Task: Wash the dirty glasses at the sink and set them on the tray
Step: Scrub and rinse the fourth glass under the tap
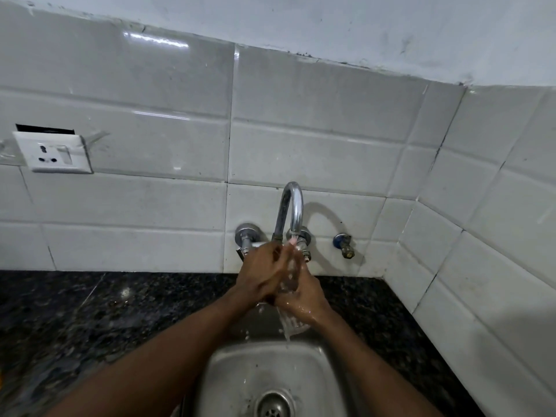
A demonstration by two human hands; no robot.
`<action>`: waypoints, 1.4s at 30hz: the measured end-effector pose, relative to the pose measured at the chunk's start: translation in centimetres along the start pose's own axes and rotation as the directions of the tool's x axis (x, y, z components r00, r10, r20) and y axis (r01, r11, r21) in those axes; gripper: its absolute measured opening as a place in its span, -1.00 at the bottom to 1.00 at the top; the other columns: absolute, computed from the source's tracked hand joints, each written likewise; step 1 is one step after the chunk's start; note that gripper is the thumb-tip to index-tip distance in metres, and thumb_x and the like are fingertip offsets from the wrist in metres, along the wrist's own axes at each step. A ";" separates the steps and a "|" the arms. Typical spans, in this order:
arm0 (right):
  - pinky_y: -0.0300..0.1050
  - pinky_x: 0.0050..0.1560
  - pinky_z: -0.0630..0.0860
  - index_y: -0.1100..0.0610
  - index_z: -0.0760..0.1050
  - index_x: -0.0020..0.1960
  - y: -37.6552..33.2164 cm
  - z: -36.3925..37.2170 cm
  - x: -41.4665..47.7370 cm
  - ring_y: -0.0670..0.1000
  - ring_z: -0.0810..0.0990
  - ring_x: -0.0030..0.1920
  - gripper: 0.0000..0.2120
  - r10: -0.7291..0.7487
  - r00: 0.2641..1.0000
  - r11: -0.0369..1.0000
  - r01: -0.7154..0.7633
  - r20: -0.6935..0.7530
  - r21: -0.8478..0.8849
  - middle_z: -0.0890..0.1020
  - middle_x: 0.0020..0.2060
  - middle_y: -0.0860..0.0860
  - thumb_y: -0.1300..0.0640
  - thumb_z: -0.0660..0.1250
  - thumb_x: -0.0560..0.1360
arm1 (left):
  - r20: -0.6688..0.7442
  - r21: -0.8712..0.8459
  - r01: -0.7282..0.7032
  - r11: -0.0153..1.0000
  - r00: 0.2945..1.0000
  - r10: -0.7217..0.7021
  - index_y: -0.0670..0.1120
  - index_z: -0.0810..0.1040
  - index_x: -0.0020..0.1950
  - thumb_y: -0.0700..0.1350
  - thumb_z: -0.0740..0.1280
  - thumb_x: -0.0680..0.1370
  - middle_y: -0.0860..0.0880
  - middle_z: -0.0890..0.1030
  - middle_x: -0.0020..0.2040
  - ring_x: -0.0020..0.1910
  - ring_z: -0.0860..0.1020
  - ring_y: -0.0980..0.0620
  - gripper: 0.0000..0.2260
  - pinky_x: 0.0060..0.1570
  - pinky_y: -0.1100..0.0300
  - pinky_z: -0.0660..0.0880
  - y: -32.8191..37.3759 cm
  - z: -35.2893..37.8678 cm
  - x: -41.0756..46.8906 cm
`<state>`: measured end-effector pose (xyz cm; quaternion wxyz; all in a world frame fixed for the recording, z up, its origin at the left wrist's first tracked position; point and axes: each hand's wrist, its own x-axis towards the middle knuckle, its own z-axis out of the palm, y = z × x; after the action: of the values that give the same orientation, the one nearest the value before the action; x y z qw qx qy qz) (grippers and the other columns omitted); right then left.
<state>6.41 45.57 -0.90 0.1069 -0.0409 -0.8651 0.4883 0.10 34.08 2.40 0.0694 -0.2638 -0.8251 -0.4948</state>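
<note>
A clear drinking glass (289,276) is held under the chrome tap (290,210), with water running over it and spilling down into the steel sink (228,371). My right hand (304,299) grips the glass from below and the right. My left hand (261,273) covers its left side, fingers wrapped over the upper part. Most of the glass is hidden between the two hands. No tray is in view.
A dark speckled stone counter (90,320) surrounds the sink, whose drain (272,406) lies at the bottom. White tiled walls meet in a corner on the right. A wall socket (52,153) is at the left, and a small valve (344,246) right of the tap.
</note>
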 end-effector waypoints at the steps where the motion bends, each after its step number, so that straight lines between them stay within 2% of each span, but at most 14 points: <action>1: -0.10 0.05 0.64 -0.17 0.07 0.53 0.3 0.1 -0.2 -0.07 0.63 0.11 -0.01 0.000 0.998 0.999 0.003 -0.066 0.037 0.59 0.13 -0.13 0.12 0.60 0.31 | -0.044 -0.149 0.090 0.985 0.994 -0.097 -0.06 0.57 0.10 0.32 0.02 0.62 -0.06 0.65 -0.13 -0.20 0.63 0.02 -0.47 -0.15 0.08 0.60 0.0 -0.2 -0.1; 5: 0.12 0.01 0.64 -0.20 0.27 0.24 1.2 0.6 -0.7 0.04 0.63 0.00 -0.26 0.143 0.925 0.956 -0.037 -0.351 0.293 0.59 0.04 -0.01 0.23 0.60 0.27 | -0.068 -0.139 0.371 0.918 0.922 -0.382 -0.11 0.56 -0.03 0.11 0.15 0.67 -0.13 0.66 -0.20 -0.31 0.64 -0.07 -0.65 -0.22 -0.03 0.64 -2.2 -1.2 -0.3; 9: -0.09 -0.08 0.64 -0.21 0.26 0.15 1.1 2.8 -1.3 -0.09 0.62 -0.04 -0.29 0.098 0.969 0.979 -0.053 -0.229 0.197 0.58 0.00 -0.06 0.20 0.63 0.25 | 0.085 -0.166 0.470 0.867 0.883 -0.462 -0.25 0.61 -0.07 -0.17 0.25 0.64 -0.16 0.66 -0.27 -0.45 0.58 -0.01 -0.79 -0.48 0.19 0.52 -3.3 -1.1 -1.6; 14: -0.25 -0.17 0.52 -0.08 0.23 0.17 0.5 3.0 -0.9 -0.09 0.60 -0.09 -0.31 0.081 0.926 0.974 0.005 -0.369 0.227 0.56 -0.04 -0.02 0.28 0.58 0.28 | 0.103 -0.247 0.522 0.816 0.852 -0.513 -0.27 0.62 -0.08 -0.22 0.24 0.61 -0.24 0.70 -0.20 -0.41 0.60 -0.06 -0.80 -0.46 0.17 0.51 -4.2 -1.2 -2.0; 17: -0.36 -0.21 0.50 -0.16 0.21 0.18 0.6 2.6 -1.0 -0.07 0.62 -0.08 -0.26 -0.002 0.978 0.998 0.016 -0.208 0.066 0.58 -0.05 -0.03 0.20 0.62 0.26 | 0.109 -0.263 0.559 0.786 0.827 -0.552 -0.26 0.63 -0.10 -0.22 0.24 0.59 -0.21 0.70 -0.24 -0.43 0.60 -0.08 -0.79 -0.43 0.14 0.52 -5.1 -1.2 -2.0; 20: -0.36 -0.25 0.49 -0.05 0.26 0.15 0.3 2.1 -0.6 -0.05 0.62 -0.12 -0.31 0.086 0.920 0.984 -0.018 -0.381 0.178 0.59 -0.05 0.01 0.18 0.64 0.23 | 0.133 -0.287 0.611 0.738 0.788 -0.602 -0.23 0.62 -0.07 -0.14 0.26 0.62 -0.19 0.70 -0.20 -0.38 0.60 -0.09 -0.79 -0.36 0.12 0.51 -5.4 -0.8 -2.8; 23: -0.40 -0.28 0.51 0.08 0.27 0.15 -0.3 2.2 -0.4 -0.10 0.59 -0.16 -0.30 0.150 0.859 0.953 0.007 -0.490 0.304 0.58 -0.08 -0.01 0.18 0.66 0.21 | 0.331 -0.432 0.733 0.525 0.671 -0.664 -0.20 0.61 0.07 0.06 0.21 0.64 -0.21 0.69 -0.06 -0.13 0.65 -0.18 -0.65 -0.18 0.01 0.60 -5.0 0.4 -4.2; 26: -0.08 -0.14 0.63 0.02 0.30 0.07 -0.3 3.6 -0.3 0.03 0.61 -0.08 -0.35 0.312 0.784 0.861 0.004 -0.536 0.508 0.55 -0.03 0.02 0.07 0.67 0.19 | 0.515 -0.612 0.739 0.283 0.643 -0.567 -0.14 0.64 0.10 0.12 0.17 0.64 -0.22 0.70 0.02 -0.04 0.65 -0.16 -0.61 -0.17 0.00 0.58 -2.4 1.9 -4.9; 28: 0.07 -0.07 0.63 0.03 0.38 0.01 0.5 4.4 -0.2 0.10 0.62 -0.08 -0.45 0.511 0.673 0.762 -0.068 -0.534 0.644 0.59 -0.04 0.08 -0.12 0.62 0.23 | 0.293 -0.571 0.638 0.517 0.747 -0.597 -0.13 0.65 -0.07 0.08 0.26 0.60 -0.17 0.70 -0.11 -0.19 0.64 -0.10 -0.68 -0.23 0.02 0.59 -1.2 2.5 -4.2; 30: 0.02 -0.13 0.60 0.13 0.57 0.01 1.6 4.5 -0.8 0.09 0.64 -0.15 -0.43 0.652 0.660 0.607 -0.160 -0.373 0.778 0.67 -0.09 0.11 -0.36 0.42 0.33 | -0.018 -0.115 0.435 0.893 0.898 -0.439 -0.08 0.59 -0.28 0.15 0.29 0.55 -0.08 0.64 -0.29 -0.29 0.59 -0.07 -0.64 -0.18 0.03 0.58 -0.7 1.9 -3.0; 31: -0.04 -0.21 0.56 0.18 0.62 0.04 2.3 4.7 -1.1 0.08 0.62 -0.21 -0.35 0.684 0.687 0.491 -0.184 -0.246 0.852 0.68 -0.12 0.13 -0.41 0.30 0.40 | -0.034 0.149 0.275 0.950 0.962 -0.273 -0.08 0.59 -0.28 0.19 0.28 0.53 -0.05 0.63 -0.30 -0.28 0.59 -0.06 -0.62 -0.16 0.05 0.58 -0.2 1.4 -2.4; 35: -0.13 -0.38 0.43 0.34 0.56 0.08 2.5 5.5 -1.6 0.04 0.49 -0.45 -0.31 0.695 0.719 0.223 -0.232 0.013 0.947 0.57 -0.32 0.17 -0.30 0.09 0.58 | 0.172 0.614 -0.131 0.779 0.985 0.030 -0.09 0.60 -0.09 0.11 0.24 0.54 -0.11 0.64 -0.09 -0.10 0.63 -0.11 -0.71 -0.07 0.05 0.58 2.9 0.7 -0.7; 39: -0.05 -0.25 0.57 0.24 0.63 -0.06 3.0 5.6 -1.1 0.09 0.63 -0.26 -0.54 0.764 0.626 0.421 -0.294 -0.160 0.858 0.69 -0.19 0.15 -0.18 0.27 0.55 | 0.066 0.612 0.017 0.791 0.995 -0.072 -0.11 0.64 0.01 0.09 0.24 0.55 -0.10 0.66 -0.05 -0.09 0.62 -0.10 -0.68 -0.14 0.10 0.49 1.7 0.5 -0.2; 42: -0.02 -0.07 0.57 0.17 0.65 -0.09 2.3 4.1 -1.3 0.06 0.65 -0.17 -0.72 0.597 0.761 0.619 -0.235 -0.255 0.750 0.70 -0.19 0.10 0.00 0.29 0.59 | -0.063 0.397 0.302 0.867 0.951 -0.303 -0.16 0.65 0.01 0.14 0.23 0.52 -0.10 0.66 -0.13 -0.19 0.59 -0.08 -0.60 -0.24 0.15 0.44 -1.2 -0.1 -0.3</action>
<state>6.66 43.13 -5.11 0.2049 -0.3256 -0.5338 0.7530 -0.22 33.44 1.42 0.0429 -0.1117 -0.9400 -0.3194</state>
